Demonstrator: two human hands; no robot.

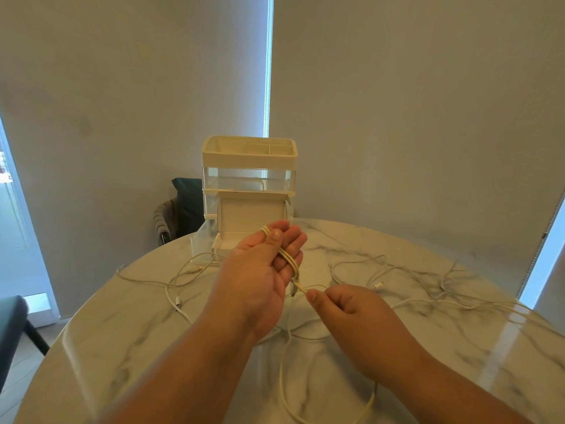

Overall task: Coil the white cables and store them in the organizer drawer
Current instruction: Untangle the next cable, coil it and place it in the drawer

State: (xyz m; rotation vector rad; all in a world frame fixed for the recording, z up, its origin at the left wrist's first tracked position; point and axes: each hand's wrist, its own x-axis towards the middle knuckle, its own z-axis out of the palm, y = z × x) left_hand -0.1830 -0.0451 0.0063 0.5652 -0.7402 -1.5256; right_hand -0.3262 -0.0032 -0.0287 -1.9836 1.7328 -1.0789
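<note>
— What's nearest to us?

— A slack loop of white cable [286, 377] lying on the marble table [122, 332], trailing up between the two forearms.

— And the hands?

— The right hand [345, 307] is closed, thumb pressed to forefinger, pinching that same cable just short of the other hand. The left hand [263, 270] is raised a little further back, palm turned up and fingers [293, 240] mostly straight and loosely together. Several turns of the cable wrap around them, and the thumb presses down on the top of the wraps. A plug end hangs from the bottom of the coil, close to the right thumb tip.

— So the coil is on the left hand, not on the table?

— Yes, wound around its fingers, with the free length running to the right hand's pinch and down onto the table.

— Any others?

— More white cables, loose and tangled: one bunch [180, 280] to the left of the hands, another [397, 280] spread to the right.

— And beyond?

— The organizer [249, 175] stands at the far edge of the table, cream top tray with dividers, clear middle. Its lower drawer [250, 221] is pulled out toward the hands, just behind the left fingertips. I can't tell what's in it. Behind, a dark chair [183, 206] and pale blinds [397, 102].
</note>
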